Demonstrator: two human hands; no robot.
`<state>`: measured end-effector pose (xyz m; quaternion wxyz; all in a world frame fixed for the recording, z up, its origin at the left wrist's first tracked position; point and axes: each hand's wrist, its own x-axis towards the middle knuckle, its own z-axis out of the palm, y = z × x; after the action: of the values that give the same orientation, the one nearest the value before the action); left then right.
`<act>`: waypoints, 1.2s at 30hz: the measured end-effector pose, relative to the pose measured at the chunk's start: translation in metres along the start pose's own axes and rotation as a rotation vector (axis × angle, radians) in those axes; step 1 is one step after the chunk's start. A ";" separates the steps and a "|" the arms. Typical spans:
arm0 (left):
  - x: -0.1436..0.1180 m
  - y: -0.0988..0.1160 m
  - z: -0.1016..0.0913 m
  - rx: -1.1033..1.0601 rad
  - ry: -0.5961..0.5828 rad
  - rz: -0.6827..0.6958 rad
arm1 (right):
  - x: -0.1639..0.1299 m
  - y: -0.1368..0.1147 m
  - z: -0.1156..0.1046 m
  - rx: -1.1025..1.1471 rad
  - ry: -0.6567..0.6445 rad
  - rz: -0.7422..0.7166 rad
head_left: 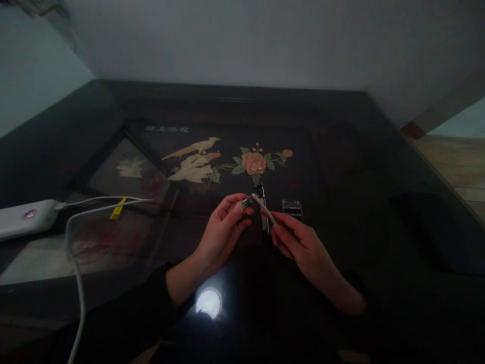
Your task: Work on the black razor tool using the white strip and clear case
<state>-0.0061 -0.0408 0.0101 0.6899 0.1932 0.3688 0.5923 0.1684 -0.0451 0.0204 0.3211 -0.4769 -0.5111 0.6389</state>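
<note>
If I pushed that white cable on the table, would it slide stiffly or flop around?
The white cable would probably flop: it already lies in loose curves. It looks thin, so likely light. One end seems to join the white box, so that end might tug rather than move freely.

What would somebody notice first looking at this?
Two hands meet mid-table: the left hand pinches a small dark piece, the right hand holds a pale strip. Behind them, a bird and flower inlay stands out on the dark table. A white power strip lies far left.
</note>
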 end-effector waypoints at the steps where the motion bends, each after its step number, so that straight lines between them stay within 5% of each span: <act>1: 0.000 0.000 0.000 0.000 0.003 0.001 | 0.000 0.000 0.000 0.001 -0.002 0.002; 36: 0.001 0.001 0.000 -0.019 0.029 -0.014 | 0.000 0.005 -0.004 -0.329 0.142 -0.202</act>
<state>-0.0066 -0.0397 0.0100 0.6903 0.1754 0.3744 0.5938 0.1725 -0.0445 0.0153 0.3366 -0.5132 -0.6298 0.4761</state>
